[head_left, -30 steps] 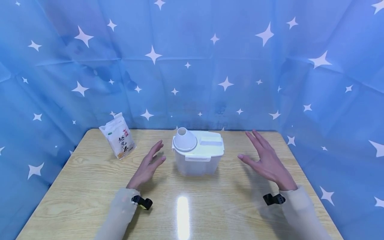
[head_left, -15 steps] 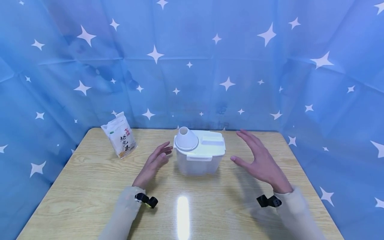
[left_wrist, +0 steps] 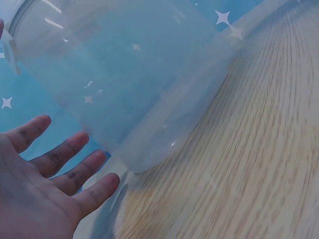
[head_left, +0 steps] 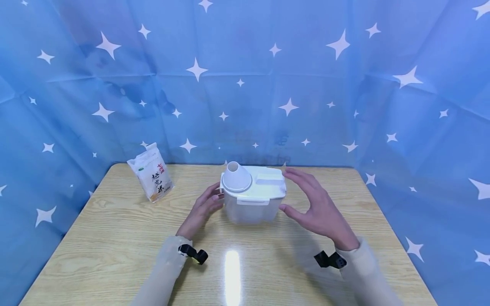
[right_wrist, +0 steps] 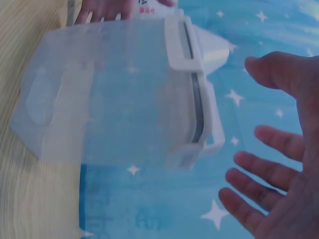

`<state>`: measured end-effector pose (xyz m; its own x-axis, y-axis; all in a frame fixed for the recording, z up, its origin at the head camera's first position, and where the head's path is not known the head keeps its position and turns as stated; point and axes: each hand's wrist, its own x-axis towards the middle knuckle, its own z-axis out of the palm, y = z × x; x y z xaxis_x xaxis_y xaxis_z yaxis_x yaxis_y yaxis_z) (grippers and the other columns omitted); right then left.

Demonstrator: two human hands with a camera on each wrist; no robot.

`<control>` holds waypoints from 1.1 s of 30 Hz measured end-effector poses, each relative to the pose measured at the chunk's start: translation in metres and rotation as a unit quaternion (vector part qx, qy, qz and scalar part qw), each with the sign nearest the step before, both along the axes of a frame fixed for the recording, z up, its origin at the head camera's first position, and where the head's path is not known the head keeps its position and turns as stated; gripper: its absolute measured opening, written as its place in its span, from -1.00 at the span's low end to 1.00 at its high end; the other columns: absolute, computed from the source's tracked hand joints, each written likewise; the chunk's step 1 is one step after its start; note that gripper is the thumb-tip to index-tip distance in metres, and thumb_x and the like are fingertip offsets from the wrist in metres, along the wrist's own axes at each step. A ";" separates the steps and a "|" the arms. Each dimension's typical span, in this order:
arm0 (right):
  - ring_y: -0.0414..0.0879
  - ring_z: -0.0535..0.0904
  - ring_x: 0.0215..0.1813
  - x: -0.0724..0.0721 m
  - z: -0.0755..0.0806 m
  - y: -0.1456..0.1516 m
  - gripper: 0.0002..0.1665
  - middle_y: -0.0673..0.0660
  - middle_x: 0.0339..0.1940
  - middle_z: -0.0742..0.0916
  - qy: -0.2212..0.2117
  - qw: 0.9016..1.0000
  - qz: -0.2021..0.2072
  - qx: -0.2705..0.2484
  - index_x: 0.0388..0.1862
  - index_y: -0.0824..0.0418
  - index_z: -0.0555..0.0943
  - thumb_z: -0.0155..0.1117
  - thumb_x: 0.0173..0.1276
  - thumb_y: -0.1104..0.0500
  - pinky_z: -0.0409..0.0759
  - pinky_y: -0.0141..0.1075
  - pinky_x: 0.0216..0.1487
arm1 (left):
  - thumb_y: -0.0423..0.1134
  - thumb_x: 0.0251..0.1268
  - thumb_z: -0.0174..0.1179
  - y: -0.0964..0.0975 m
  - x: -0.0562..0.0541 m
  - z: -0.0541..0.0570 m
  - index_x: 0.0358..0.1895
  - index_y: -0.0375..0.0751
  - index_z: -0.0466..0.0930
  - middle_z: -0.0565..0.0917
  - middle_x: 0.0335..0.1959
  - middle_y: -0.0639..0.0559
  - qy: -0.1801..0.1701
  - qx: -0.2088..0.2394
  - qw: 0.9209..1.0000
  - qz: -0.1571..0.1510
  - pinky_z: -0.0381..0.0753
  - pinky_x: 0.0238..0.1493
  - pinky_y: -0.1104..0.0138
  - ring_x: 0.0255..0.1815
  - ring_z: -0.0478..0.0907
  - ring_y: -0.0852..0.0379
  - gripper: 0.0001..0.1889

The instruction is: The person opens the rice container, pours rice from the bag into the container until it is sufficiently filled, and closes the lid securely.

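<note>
A translucent storage container (head_left: 250, 212) with a white lid (head_left: 260, 189) stands on the table; its clear wall (left_wrist: 144, 94) fills much of the left wrist view. On the lid's left side sits a white cone-shaped cup (head_left: 236, 176), narrow end up. My left hand (head_left: 202, 210) is at the container's left side, fingers spread; whether they touch it I cannot tell. At the right side is my right hand (head_left: 315, 208), thumb and fingers apart. In the right wrist view a gap shows between that hand (right_wrist: 279, 164) and the lid.
A white bag with printed characters (head_left: 153, 174) leans at the back left of the wooden table (head_left: 95, 255). Behind the table hangs a blue curtain (head_left: 237, 55) with white stars, which also runs along both sides.
Both hands have moved inward to the container, the left hand rightward and the right hand leftward. The container and the bag stay where they were.
</note>
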<state>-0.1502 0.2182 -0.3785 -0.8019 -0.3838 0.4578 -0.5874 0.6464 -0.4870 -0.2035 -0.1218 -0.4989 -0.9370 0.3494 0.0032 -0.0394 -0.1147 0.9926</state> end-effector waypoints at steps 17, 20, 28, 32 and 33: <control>-0.10 0.47 0.43 0.008 -0.001 -0.036 -0.21 -0.04 0.41 0.59 0.043 0.997 0.060 -0.001 0.46 0.02 0.48 0.53 0.26 0.10 0.62 -0.10 0.33 | -0.15 0.39 0.31 0.011 -0.002 -0.008 0.58 0.09 0.22 0.32 0.58 -0.04 0.001 -0.041 0.999 0.005 0.28 0.61 -0.05 0.60 0.25 -0.14 -0.27; -0.09 0.48 0.43 0.007 -0.003 -0.041 -0.26 -0.02 0.39 0.60 0.047 0.997 0.066 0.008 0.44 0.02 0.51 0.52 0.28 0.09 0.62 -0.11 0.34 | -0.17 0.35 0.36 0.014 -0.004 -0.009 0.57 0.12 0.23 0.33 0.58 -0.04 -0.001 -0.047 0.999 0.003 0.29 0.61 -0.03 0.60 0.25 -0.14 -0.23; -0.07 0.53 0.37 0.004 -0.006 -0.050 -0.38 0.03 0.32 0.65 0.069 0.994 0.072 0.033 0.33 0.08 0.59 0.52 0.29 0.09 0.65 -0.04 0.30 | -0.21 0.23 0.47 0.019 -0.004 -0.010 0.57 0.12 0.23 0.35 0.56 -0.10 0.007 -0.053 0.999 0.003 0.32 0.60 -0.02 0.58 0.29 -0.19 -0.14; -0.06 0.54 0.34 0.002 -0.008 -0.054 -0.43 0.07 0.29 0.67 0.088 0.992 0.068 0.057 0.27 0.11 0.62 0.52 0.29 0.08 0.64 -0.05 0.30 | -0.16 0.20 0.50 0.020 -0.004 -0.010 0.56 0.24 0.23 0.36 0.55 -0.03 0.001 -0.067 0.998 0.006 0.35 0.58 -0.01 0.58 0.30 -0.15 -0.12; -0.05 0.54 0.33 0.001 -0.009 -0.055 -0.44 0.07 0.27 0.68 0.095 0.991 0.066 0.064 0.25 0.11 0.63 0.52 0.28 0.07 0.64 -0.05 0.29 | -0.15 0.21 0.50 0.020 -0.005 -0.011 0.55 0.27 0.23 0.37 0.55 -0.02 0.000 -0.070 0.998 0.006 0.36 0.58 -0.01 0.57 0.31 -0.14 -0.13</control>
<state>-0.1488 0.1631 -0.3876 -0.6444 -0.5448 0.5366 -0.7447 0.6066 -0.2784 -0.2080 -0.1014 -0.5094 -0.9409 0.3358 -0.0444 -0.0384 0.0243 0.9990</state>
